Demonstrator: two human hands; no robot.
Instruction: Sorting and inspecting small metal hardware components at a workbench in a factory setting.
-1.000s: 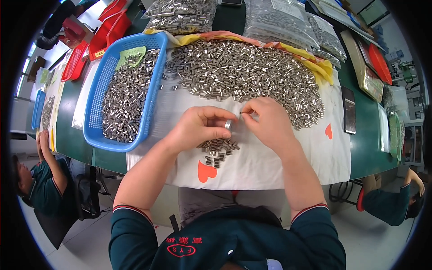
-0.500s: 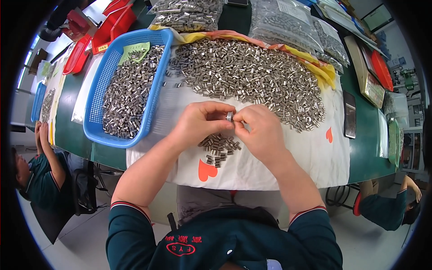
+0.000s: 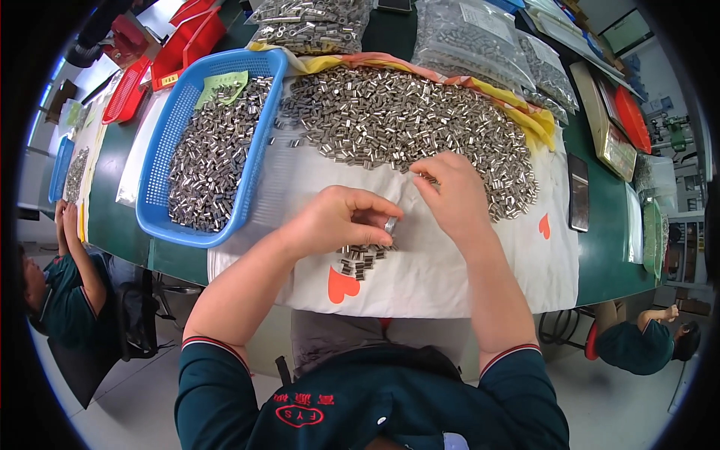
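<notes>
A shiny silvery piece (image 3: 390, 224) is held near heaped metal cylinders (image 3: 358, 264).

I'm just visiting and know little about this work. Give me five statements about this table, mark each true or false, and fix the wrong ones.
1. The blue basket contains metal pieces. True.
2. The left hand is empty. False: it holds a shiny piece.
3. The basket stands right of the big pile. False: it stands to the left of it.
4. The white cloth bears red hearts. True.
5. The right hand touches the left. False: a gap shows between them.
</notes>
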